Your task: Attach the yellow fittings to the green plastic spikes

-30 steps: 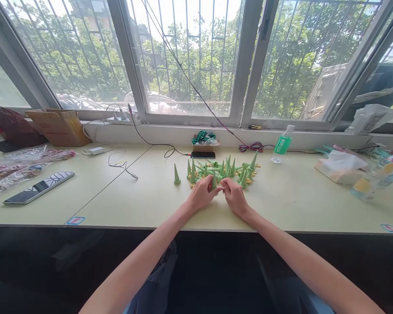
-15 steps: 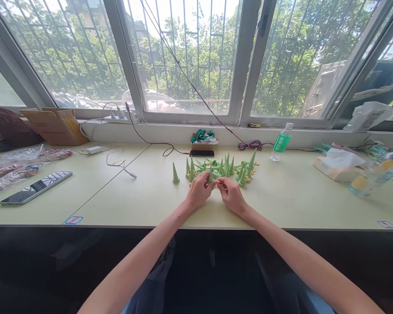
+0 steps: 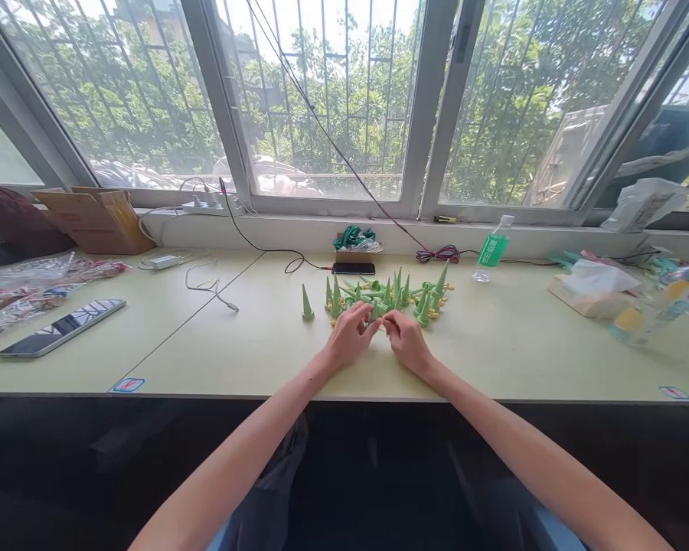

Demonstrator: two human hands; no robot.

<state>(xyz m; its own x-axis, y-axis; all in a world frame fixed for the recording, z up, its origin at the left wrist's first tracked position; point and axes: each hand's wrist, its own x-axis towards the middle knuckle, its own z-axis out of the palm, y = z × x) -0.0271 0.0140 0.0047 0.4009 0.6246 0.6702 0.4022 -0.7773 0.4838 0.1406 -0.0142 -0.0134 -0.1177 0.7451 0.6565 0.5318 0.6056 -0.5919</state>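
My left hand (image 3: 349,334) is closed around a green cone-shaped piece (image 3: 373,312), whose tip shows above the fingers. Close beside it, my right hand (image 3: 406,338) pinches at the same spot; whatever its fingertips grip is too small to make out. Just beyond both hands lies a cluster of green cones with small yellow parts, some upright like the tall cone (image 3: 439,282), others on their sides. One single cone (image 3: 307,304) stands apart to the left of the cluster.
Behind the cluster are a black phone (image 3: 354,268) and a small box of green material (image 3: 357,240). A water bottle (image 3: 492,249) and a tissue box (image 3: 586,295) stand to the right. Another phone (image 3: 63,329), a white cable (image 3: 212,287) and a cardboard box (image 3: 97,222) are on the left.
The green cone in my left hand has shifted slightly to the right and lower. My right fingertips have moved a little; both hands stay close together.
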